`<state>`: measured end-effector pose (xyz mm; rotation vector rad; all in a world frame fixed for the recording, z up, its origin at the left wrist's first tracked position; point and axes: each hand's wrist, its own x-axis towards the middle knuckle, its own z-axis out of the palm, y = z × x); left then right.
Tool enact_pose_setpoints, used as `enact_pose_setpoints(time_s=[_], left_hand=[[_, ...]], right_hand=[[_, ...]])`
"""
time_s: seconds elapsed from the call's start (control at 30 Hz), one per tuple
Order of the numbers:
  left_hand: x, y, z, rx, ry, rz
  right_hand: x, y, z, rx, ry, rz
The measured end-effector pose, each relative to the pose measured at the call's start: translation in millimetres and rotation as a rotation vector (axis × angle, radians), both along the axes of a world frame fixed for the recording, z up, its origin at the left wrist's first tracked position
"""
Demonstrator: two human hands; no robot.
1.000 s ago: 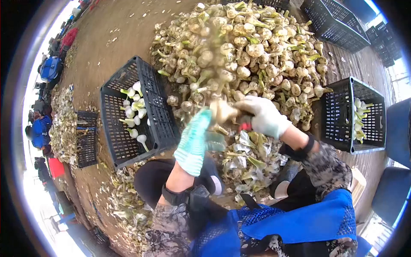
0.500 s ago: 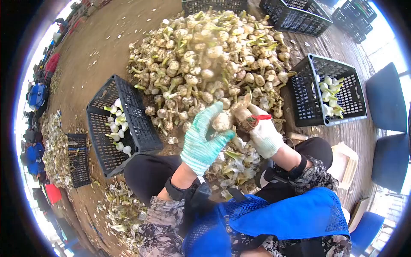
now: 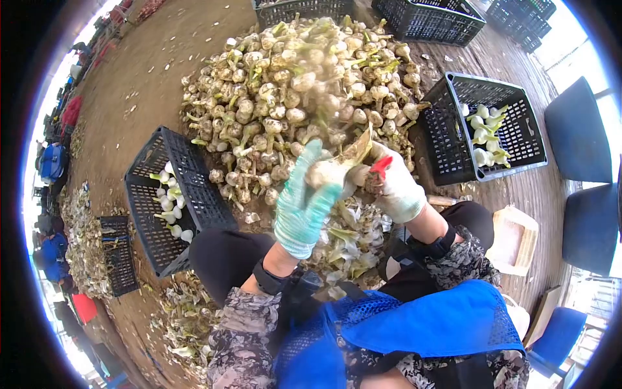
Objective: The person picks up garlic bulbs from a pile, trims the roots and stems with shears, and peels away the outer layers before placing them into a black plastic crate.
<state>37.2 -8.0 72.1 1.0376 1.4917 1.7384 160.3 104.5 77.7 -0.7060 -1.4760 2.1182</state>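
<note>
Cupping a garlic bulb (image 3: 322, 174) before the pile (image 3: 259, 104) in half-curled left fingers (image 3: 303, 162), pinched newly splayed, seemingly loosening husk (image 3: 358, 150) between right fingers (image 3: 396, 171).

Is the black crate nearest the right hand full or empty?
Partly filled: white bulbs lie inside the crate, its mesh wall showing bare beside them.

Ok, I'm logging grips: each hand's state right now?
Green-and-white-gloved left hand: holding a round, whitish garlic bulb.
White-gloved right hand: closed around a brown object with a bright red strip; exact item unclear.
</note>
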Motion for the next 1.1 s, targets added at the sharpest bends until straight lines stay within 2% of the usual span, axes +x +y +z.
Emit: enact_pose_setpoints(time_s=[0.03, 0.1, 0.13, 0.2, 0.3, 0.4, 0.43, 0.53, 0.57, 0.63, 0.67, 0.7, 0.73, 0.77, 0.8, 0.83, 0.87, 0.9, 0.97, 1.0, 1.03, 1.07, 1.1], left_hand=[[1.0, 3.0, -4.8, -0.012, -0.248, 0.002], [2.3, 12.6, -9.6, -0.115, -0.756, 0.036], [2.6, 18.7, -11.9, -0.194, -1.025, 0.107], [-0.7, 26.1, -11.2, -0.327, -1.277, 0.070], [-10.6, 23.1, -35.0, -0.283, -0.927, -0.103], [6.6, 13.4, -31.8, -0.130, -0.420, 0.005], [-2.0, 12.2, -23.3, -0.211, -0.336, -0.004], [-10.5, 2.6, 5.4, -0.247, -0.385, -0.127], [-17.2, -2.9, 1.9, -0.227, -0.559, -0.255], [-18.5, -3.4, -2.6, -0.113, -0.829, -0.409], [-19.3, -3.3, -6.1, -0.052, -0.963, -0.483], [-22.6, -1.2, -13.2, -0.033, -0.963, -0.567], [-23.1, 0.3, -14.6, -0.081, -0.903, -0.450], [-19.7, 3.2, -9.8, -0.127, -0.843, -0.331], [-15.0, 5.7, -7.7, -0.172, -0.782, -0.210], [-7.0, 8.7, -14.9, -0.047, -0.681, -0.113], [-6.2, 9.3, -26.1, 0.084, -0.512, -0.154], [-12.0, 9.1, -28.0, 0.059, -0.177, -0.153], [-10.1, 5.1, -16.9, -0.131, -0.155, -0.098], [-11.9, 7.6, -17.5, -0.244, -0.383, -0.023], [-14.5, 4.3, -29.0, -0.237, -0.288, -0.013], [-16.7, 1.2, -28.0, -0.213, -0.313, -0.039], [-18.9, -1.9, -26.9, -0.190, -0.338, -0.064]], right_hand=[[0.4, -0.7, -1.0, -0.001, 0.007, -0.009], [-8.2, -2.4, -8.5, 0.511, -0.041, -0.036], [-4.6, -3.2, -6.1, 0.776, -0.159, -0.012], [-9.0, -0.1, -31.4, 0.613, -0.208, 0.061], [-3.6, 8.9, -32.4, 0.560, 0.059, 0.158], [-4.6, 8.4, -23.6, 0.628, 0.011, -0.018], [-2.6, 8.5, -19.4, 0.841, -0.047, -0.006], [6.7, 9.0, -22.7, 0.171, -0.030, -0.004], [11.8, 14.3, -23.0, 0.308, -0.042, 0.048], [13.4, 8.3, -27.9, 0.672, 0.117, -0.045], [14.5, 8.1, -41.0, 0.543, 0.123, -0.009], [15.7, 8.1, -54.0, 0.411, 0.127, 0.018], [16.8, 8.0, -66.9, 0.279, 0.128, 0.036], [12.7, 14.9, -63.7, 0.047, 0.325, 0.129], [10.4, 13.1, -48.8, 0.039, 0.303, 0.135], [11.3, 5.1, -30.3, 0.078, 0.222, 0.130], [8.2, -2.6, -11.9, 0.127, 0.148, 0.133], [6.5, -7.0, -2.1, 0.160, 0.103, 0.145], [4.5, -23.1, -3.5, 0.307, -0.044, 0.214], [-3.2, -39.5, -14.1, 0.040, 0.166, 0.119], [-1.4, -30.6, -21.7, 0.405, 0.019, 0.072], [1.5, -12.4, -30.0, 0.769, -0.131, 0.021], [0.9, 10.0, -45.1, 0.773, -0.387, -0.164]])
